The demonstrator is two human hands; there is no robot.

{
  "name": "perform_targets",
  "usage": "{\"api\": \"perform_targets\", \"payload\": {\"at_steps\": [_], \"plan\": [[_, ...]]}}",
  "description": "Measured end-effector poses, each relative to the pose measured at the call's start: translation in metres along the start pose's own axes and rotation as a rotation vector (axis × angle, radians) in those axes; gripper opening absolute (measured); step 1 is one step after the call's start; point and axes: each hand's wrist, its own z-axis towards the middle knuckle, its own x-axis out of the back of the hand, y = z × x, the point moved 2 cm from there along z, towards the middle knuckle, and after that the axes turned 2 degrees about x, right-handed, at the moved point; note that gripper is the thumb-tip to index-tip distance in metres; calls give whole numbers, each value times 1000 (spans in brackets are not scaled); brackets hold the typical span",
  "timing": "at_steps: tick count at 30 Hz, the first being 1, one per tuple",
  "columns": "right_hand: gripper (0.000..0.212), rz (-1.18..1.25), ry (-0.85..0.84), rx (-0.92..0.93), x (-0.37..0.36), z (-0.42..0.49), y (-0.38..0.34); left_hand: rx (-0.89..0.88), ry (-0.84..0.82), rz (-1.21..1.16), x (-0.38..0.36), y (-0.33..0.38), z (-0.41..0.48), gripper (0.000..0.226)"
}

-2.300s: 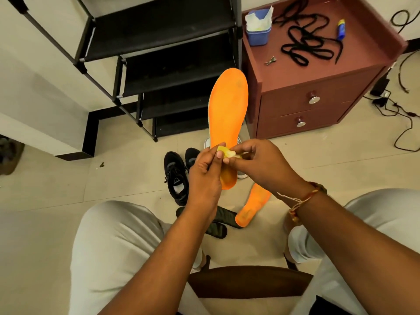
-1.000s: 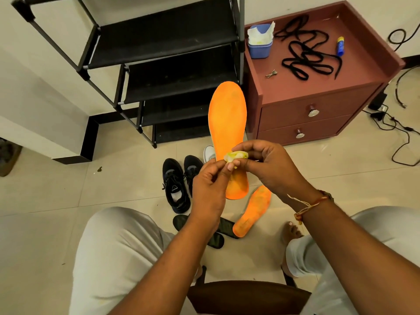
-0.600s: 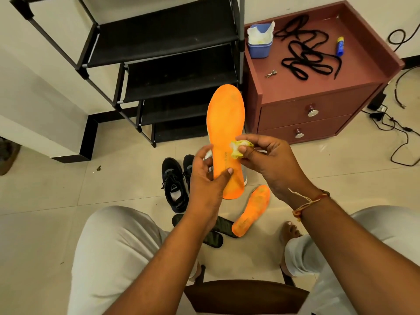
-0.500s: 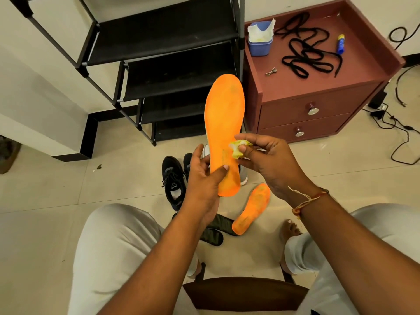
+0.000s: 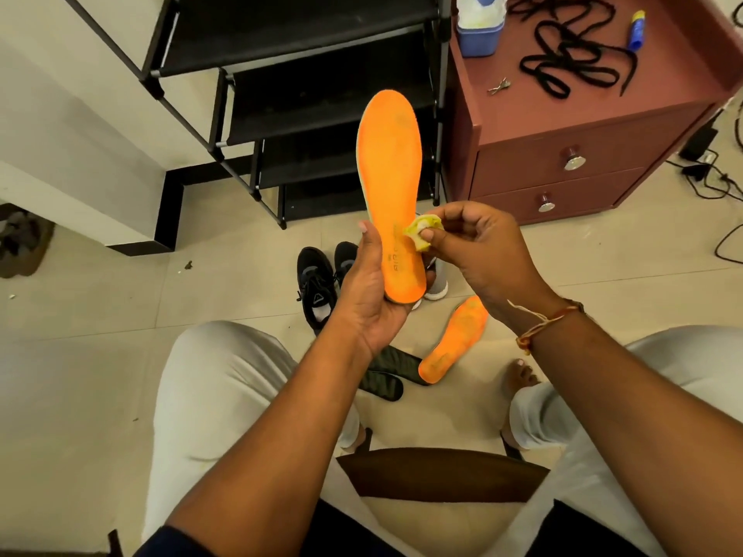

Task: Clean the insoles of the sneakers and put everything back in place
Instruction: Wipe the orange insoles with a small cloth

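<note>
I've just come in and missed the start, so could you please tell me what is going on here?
A seated person is cleaning sneaker insoles. The left hand grips an orange insole by its heel, while the right hand pinches a small yellowish wipe at its edge. A second orange insole and dark insoles lie on the floor beside black sneakers, so none is back in a shoe yet. Black laces lie on the red cabinet.

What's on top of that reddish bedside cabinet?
On the cabinet: a blue tub topped with white cloth, black laces, a blue-and-yellow tube, a small metal piece. The cloth hides the tub's inside; the far edge is cropped.
</note>
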Motion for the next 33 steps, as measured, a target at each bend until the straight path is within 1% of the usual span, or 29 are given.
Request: {"api": "perform_targets", "payload": {"at_steps": [2, 4, 8, 10, 12, 16, 18, 20, 22, 23, 28, 29, 33], "plan": [[18, -93, 7, 49, 0, 0, 2, -28, 16, 1, 2, 2, 1, 71], [18, -239, -3, 119, -2, -1, 3, -46, 17, -14, 2, 4, 1, 72], [16, -468, -22, 316, -15, -13, 6, -22, -22, -35, 5, 3, 2, 77], [18, -540, -17, 370, -22, -20, 6, -9, -31, -10, 6, 2, 2, 78], [21, -570, -30, 391, -29, -26, 4, -6, -37, -9, 6, 5, 2, 81], [24, -625, -147, 460, -42, -37, -2, -19, -43, -71, 11, 11, 5, 87], [19, -690, -116, 500, -36, -32, -2, -26, -68, -110, 9, 11, 4, 87], [15, -758, -35, 508, -24, -22, -1, -50, -65, -154, 7, 11, 2, 82], [14, -778, 14, 493, -18, -20, 0, -68, -52, -163, 5, 12, 2, 77], [15, -777, 13, 490, -21, -23, -2, -65, -56, -157, 5, 11, 1, 78], [20, -739, -161, 555, -45, -43, -14, -30, -76, -110, 5, 11, 0, 80], [19, -748, -156, 559, -43, -40, -14, -25, -92, -126, 4, 10, 0, 80], [15, -812, -3, 522, -23, -21, -12, -20, -124, -152, 3, 3, 0, 75]]}}
